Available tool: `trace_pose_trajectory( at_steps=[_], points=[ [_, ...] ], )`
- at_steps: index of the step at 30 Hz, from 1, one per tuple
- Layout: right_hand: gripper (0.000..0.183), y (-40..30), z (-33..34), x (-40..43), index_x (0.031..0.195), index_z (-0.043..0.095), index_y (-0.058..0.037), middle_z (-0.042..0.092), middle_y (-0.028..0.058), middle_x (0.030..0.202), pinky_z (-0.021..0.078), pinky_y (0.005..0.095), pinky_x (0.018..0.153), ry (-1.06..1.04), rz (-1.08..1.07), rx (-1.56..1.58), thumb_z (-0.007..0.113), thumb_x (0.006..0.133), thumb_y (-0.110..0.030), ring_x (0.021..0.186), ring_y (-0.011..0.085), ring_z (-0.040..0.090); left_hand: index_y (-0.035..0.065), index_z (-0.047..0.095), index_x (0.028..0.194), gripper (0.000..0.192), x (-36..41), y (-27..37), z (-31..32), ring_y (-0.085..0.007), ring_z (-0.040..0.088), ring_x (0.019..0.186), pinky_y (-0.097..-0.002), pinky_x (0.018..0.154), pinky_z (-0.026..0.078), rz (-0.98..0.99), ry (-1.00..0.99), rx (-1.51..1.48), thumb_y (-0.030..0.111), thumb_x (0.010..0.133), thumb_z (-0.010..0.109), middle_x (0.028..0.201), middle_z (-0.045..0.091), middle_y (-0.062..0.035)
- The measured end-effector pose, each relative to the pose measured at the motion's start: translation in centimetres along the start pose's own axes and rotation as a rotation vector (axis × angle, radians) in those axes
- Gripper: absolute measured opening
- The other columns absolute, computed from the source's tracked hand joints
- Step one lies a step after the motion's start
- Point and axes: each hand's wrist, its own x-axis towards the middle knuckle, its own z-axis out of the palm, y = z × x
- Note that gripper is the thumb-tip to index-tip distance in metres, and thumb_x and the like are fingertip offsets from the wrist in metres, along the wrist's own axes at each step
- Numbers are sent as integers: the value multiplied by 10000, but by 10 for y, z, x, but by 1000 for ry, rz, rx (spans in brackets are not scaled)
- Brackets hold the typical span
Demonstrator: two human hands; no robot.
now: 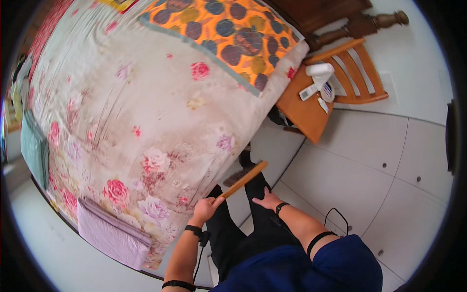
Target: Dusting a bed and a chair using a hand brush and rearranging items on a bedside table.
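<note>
My left hand (207, 208) is closed around the handle end of a wooden bed brush (251, 174). The brush slants up to the right over my legs, its dark bristles facing the bed side. My right hand (270, 200) holds nothing; its fingers are spread at my right knee, apart from the brush. On the left, a bed with a floral sheet (171, 120) spreads beside my legs. An orange patterned mat (226, 27) with a grey-green border lies flat on its far part.
A folded lilac quilt (113, 233) and a folded teal one (34, 146) lie along the bed's left edge. A wooden chair (306, 113) bears a remote control (308, 92), a tape roll (327, 92) and a white object (320, 73). White cabinet doors (343, 168) stand on my right.
</note>
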Motion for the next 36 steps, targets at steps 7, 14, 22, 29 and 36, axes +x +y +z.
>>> trace_pose_trajectory(
  at_steps=[7, 14, 22, 29, 36],
  points=[
    [849, 30, -9, 8, 1406, 279, 44, 532, 280, 1234, 426, 424, 974, -17, -65, -136, 598, 833, -495, 1168, 387, 501, -6, 538, 989, 221, 85, -4, -28, -309, 575, 581, -419, 537, 454, 280, 887, 274, 195, 942, 460, 658, 563, -155],
    [210, 99, -83, 77, 797, 678, -28, 664, 199, 872, 511, 462, 744, 114, -236, 383, 615, 790, -228, 850, 356, 638, -2, 597, 666, 598, 76, 104, 29, -234, 575, 565, -374, 569, 450, -141, -62, -77, 538, 907, 506, 580, 574, -136],
    [235, 170, -247, 136, 806, 661, -12, 644, 222, 844, 498, 461, 717, 639, -163, 433, 603, 803, -240, 815, 392, 613, -4, 545, 662, 534, 76, 159, 4, -148, 499, 522, -334, 508, 418, 42, 525, -92, 446, 945, 494, 550, 516, -59],
    [291, 153, -394, 125, 742, 595, -6, 613, 83, 614, 442, 318, 501, 856, -245, 902, 605, 859, -272, 521, 163, 586, 26, 553, 721, 410, 59, 145, -55, -452, 549, 655, -495, 570, 416, 37, 458, 269, 380, 925, 519, 685, 572, -253],
    [466, 120, -521, 131, 930, 630, 38, 654, 113, 760, 472, 302, 520, 1063, -258, 740, 636, 839, -419, 577, 172, 626, -12, 514, 922, 289, 101, 95, -111, -455, 551, 790, -506, 651, 420, -181, 782, 248, 270, 964, 469, 833, 570, -271]
  ],
)
